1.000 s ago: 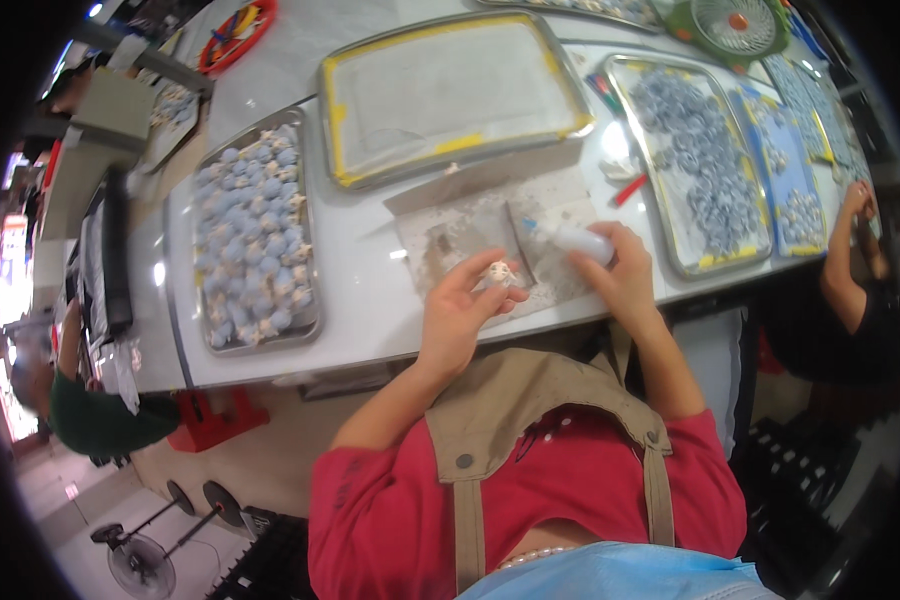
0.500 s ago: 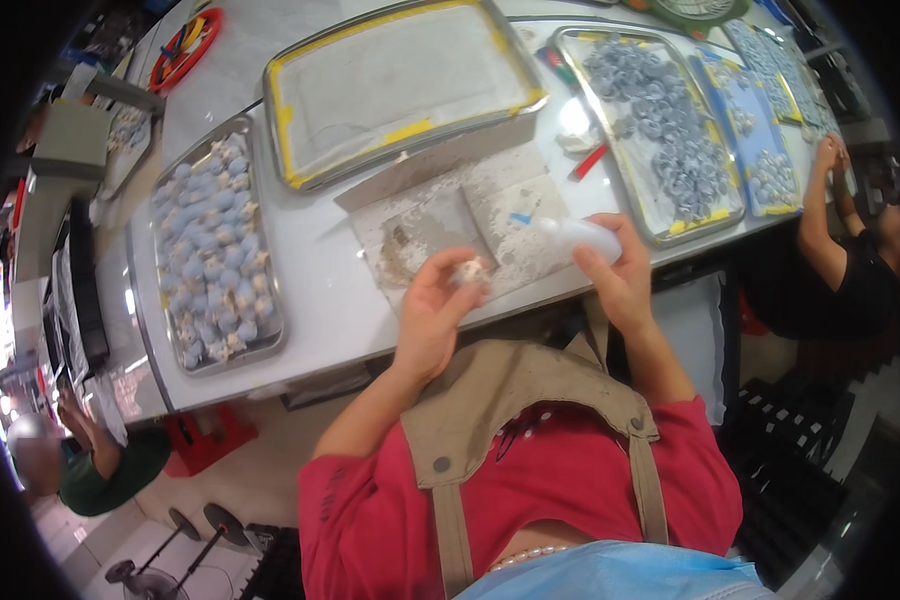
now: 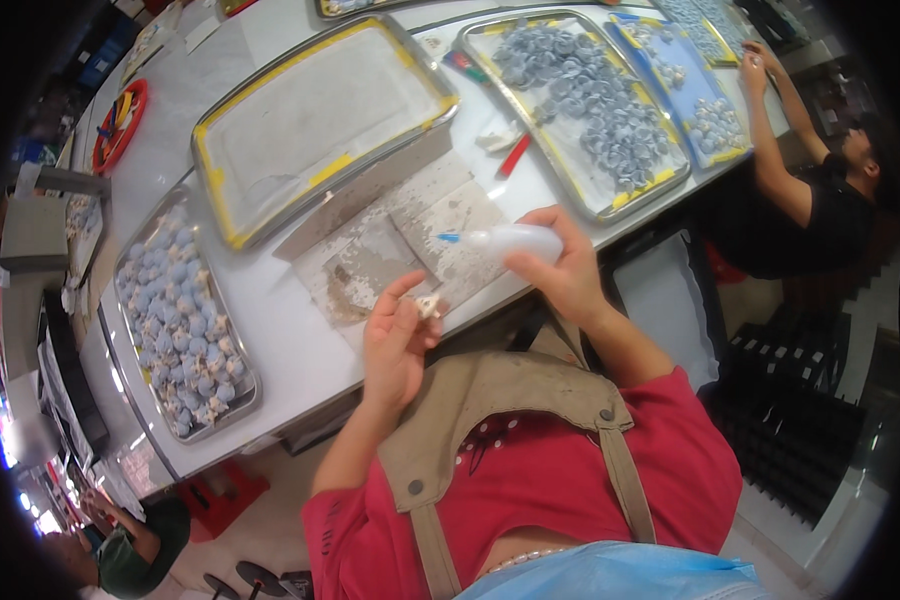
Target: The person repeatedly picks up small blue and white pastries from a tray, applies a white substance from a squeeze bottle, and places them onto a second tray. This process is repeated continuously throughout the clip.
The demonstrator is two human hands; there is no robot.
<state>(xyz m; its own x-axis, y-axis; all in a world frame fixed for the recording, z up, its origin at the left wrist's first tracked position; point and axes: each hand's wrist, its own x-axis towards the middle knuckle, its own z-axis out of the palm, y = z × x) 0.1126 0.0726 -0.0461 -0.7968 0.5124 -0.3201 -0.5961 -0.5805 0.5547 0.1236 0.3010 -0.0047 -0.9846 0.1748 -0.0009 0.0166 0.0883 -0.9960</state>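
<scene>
Between the fingertips of my left hand is a small cream-coloured piece, too small to make out in detail. My right hand is wrapped round a translucent white squeeze bottle, tilted on its side, its thin blue nozzle pointing left. Beneath both hands lies an open cardboard sheet, stained with grey and brown residue. The bottle's nozzle and the small piece are apart.
Left stands a metal tray of blue-and-cream pieces. A paper-lined tray edged in yellow tape lies behind the cardboard. To the right are a tray of grey-blue cup-shaped pieces, a red tool and a blue board. A co-worker sits far right.
The view has turned, shifting the trays left and downward in the picture. My left hand still pinches the small piece, and my right still holds the squeeze bottle, whose nozzle now shows more clearly.
</scene>
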